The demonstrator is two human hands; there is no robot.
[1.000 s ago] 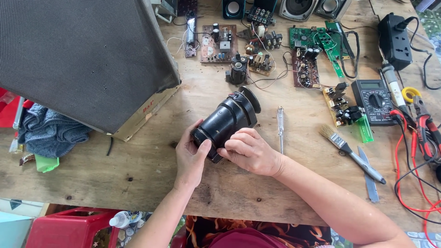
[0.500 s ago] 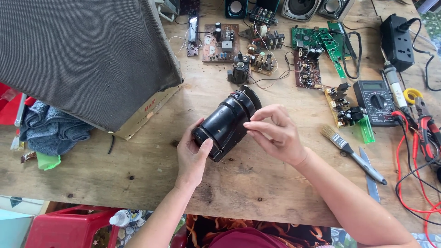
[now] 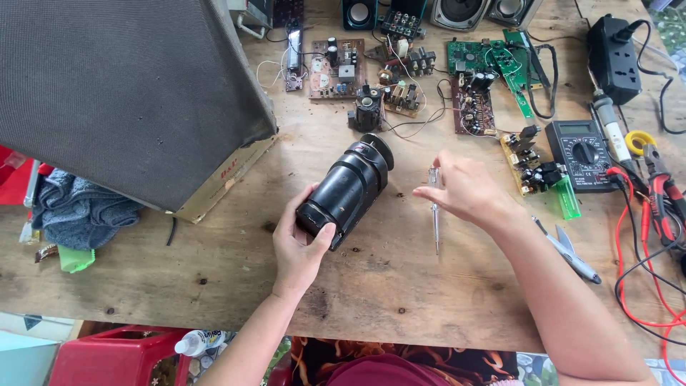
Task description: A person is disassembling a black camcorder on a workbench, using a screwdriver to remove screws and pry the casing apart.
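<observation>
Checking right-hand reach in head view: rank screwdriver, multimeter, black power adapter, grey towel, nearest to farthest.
From the right hand:
1. screwdriver: at its fingertips, touching or nearly.
2. multimeter: to the right, past a small circuit board.
3. black power adapter: top right corner.
4. grey towel: far left edge, under the speaker box.

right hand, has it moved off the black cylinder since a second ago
Yes. The right hand has left the black cylinder and moved rightward to the screwdriver, toward the multimeter.

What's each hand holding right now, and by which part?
Left hand grips the black cylinder by its near end. Right hand is on the screwdriver, at its handle end.
</observation>
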